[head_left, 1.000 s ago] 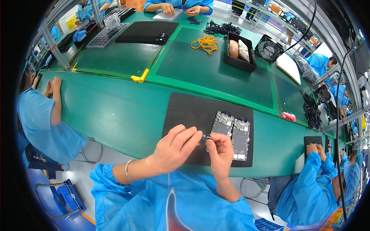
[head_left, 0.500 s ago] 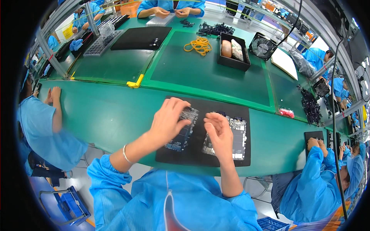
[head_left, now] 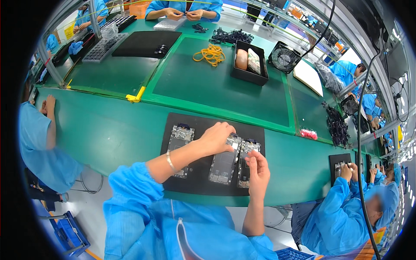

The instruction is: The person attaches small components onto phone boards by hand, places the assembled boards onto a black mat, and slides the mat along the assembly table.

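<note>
Three phone-sized circuit boards lie side by side on a black mat in front of me. My left hand reaches across and grips the upper end of the middle board, thumb on the near side and fingers curled over its top. My right hand is beside the right board, thumb and fingertips pressed together over its upper part; whatever they may hold is hidden. The left board rests untouched, partly covered by my left forearm. The middle and right boards lie close together.
Beyond the green tape stand a black box with two items inside, yellow bands, a fan and dark cable heaps. Red small parts lie right. Co-workers sit at left, right and across.
My left hand has released the left board, which now lies farther left, and moved right onto the middle board. My right hand's fingers have closed. The whole view has shifted slightly.
</note>
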A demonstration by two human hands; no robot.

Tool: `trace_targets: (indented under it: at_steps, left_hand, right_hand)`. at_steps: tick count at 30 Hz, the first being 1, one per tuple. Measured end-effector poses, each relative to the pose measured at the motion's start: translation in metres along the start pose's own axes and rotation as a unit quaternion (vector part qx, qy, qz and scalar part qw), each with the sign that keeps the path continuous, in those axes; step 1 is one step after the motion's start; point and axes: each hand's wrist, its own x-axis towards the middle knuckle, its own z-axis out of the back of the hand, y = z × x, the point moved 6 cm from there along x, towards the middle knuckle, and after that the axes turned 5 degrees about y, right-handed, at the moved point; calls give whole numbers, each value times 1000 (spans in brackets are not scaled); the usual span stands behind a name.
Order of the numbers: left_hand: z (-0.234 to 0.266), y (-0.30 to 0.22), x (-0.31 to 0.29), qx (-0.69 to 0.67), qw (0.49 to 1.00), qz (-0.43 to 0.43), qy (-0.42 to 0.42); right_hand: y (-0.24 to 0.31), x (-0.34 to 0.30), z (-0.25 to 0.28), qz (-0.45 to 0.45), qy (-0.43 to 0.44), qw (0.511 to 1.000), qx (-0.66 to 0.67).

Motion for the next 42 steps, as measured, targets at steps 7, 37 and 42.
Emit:
trace_targets:
  at_steps: [7, 37, 42]
  left_hand:
    - [71, -52, -65, -20, 987, -71, -145]
    - [59, -91, -125, 142, 927, -191, -291]
    - [60, -92, -127, 136, 924, -199, -299]
  right_hand:
    - [22, 6, -26, 40, 38, 998, -18]
    - [57, -41, -49, 118, 10, 993, 16]
    - [61, -41, -50, 101, 21, 995, 14]
